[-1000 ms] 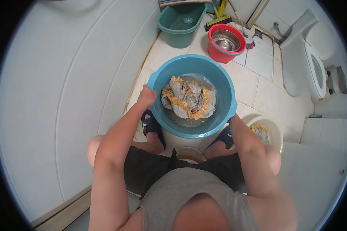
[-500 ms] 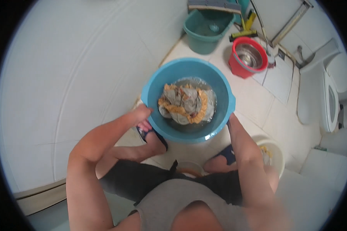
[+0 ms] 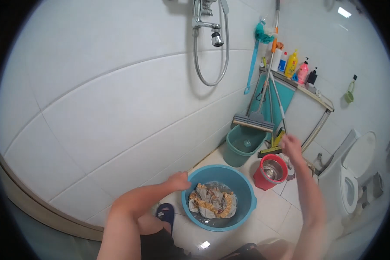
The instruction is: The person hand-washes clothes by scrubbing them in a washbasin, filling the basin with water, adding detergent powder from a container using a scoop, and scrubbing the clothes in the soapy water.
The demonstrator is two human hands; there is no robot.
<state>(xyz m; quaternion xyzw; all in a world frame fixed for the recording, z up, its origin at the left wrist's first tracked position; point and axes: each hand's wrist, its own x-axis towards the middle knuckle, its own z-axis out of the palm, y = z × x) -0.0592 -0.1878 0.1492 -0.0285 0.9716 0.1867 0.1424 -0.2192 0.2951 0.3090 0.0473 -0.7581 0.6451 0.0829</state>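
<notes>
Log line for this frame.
left hand: at edge of blue basin | right hand: off basin, hold unclear | cloth: in basin | red bucket: beyond basin

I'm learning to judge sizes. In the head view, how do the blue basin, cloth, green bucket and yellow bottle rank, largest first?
1. Blue basin
2. Cloth and green bucket: too alike to rank
3. Yellow bottle

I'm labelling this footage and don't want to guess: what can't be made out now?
All in the head view:
Left hand: its own back hides the fingertips at the rim of the blue basin.
Right hand: blurred; its back hides whether it grips a pole.
Ruffled cloth: underside hidden by its folds.
Shower fitting: cut off by the upper edge.
Yellow bottle: print too small.
</notes>
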